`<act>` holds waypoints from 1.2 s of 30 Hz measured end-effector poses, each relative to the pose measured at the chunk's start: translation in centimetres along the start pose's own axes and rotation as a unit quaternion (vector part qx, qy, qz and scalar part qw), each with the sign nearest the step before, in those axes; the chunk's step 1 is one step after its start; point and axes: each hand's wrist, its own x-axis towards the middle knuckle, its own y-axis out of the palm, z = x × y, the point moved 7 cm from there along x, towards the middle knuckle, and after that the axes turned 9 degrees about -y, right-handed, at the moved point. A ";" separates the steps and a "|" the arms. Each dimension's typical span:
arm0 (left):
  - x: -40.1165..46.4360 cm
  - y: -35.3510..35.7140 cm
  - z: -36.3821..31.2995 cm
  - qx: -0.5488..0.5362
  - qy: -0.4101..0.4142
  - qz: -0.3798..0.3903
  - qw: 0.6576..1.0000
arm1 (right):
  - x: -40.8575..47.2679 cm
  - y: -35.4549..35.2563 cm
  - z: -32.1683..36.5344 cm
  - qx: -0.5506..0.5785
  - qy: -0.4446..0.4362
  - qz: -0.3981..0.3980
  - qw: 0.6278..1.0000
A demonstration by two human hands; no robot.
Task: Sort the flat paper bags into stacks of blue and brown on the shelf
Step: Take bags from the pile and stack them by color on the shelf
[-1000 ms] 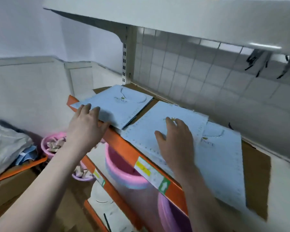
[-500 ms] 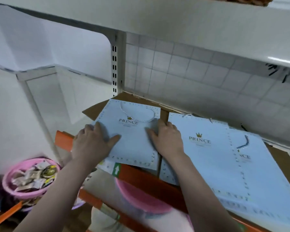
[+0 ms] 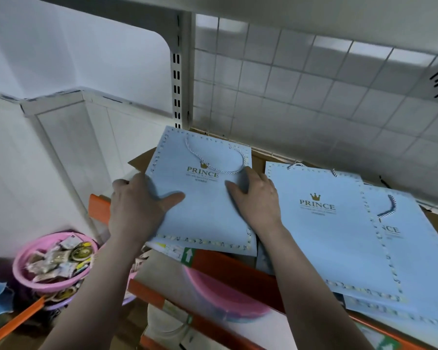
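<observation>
The right hand point(image 3: 257, 198) has left the middle blue bag point(image 3: 326, 231) and now lies on the left blue bag point(image 3: 202, 200). The left hand point(image 3: 137, 208) now lies flat on this bag's left side, no more at its near edge.

A shop stockroom: orange-edged metal shelf point(image 3: 233, 271) with price labels, branded gift bags point(image 3: 205, 203), pink basins point(image 3: 48, 279) of packets below, white tiled wall point(image 3: 301, 97).
</observation>
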 end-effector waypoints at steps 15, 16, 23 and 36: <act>-5.5 -2.3 -1.9 -0.159 0.062 -0.035 0.985 | -4.1 -4.5 -0.1 0.084 0.094 -0.101 0.987; -6.2 -2.2 -2.1 -0.162 0.068 -0.031 0.984 | -4.4 -5.0 -0.3 0.071 0.096 -0.109 0.987; -12.1 -2.2 -4.4 -0.124 0.097 -0.032 0.987 | -8.4 -9.9 -1.8 0.019 0.092 -0.120 0.988; -37.5 7.2 -16.1 -0.132 0.210 -0.014 0.969 | -28.7 -25.9 -19.1 -0.055 0.112 -0.177 0.976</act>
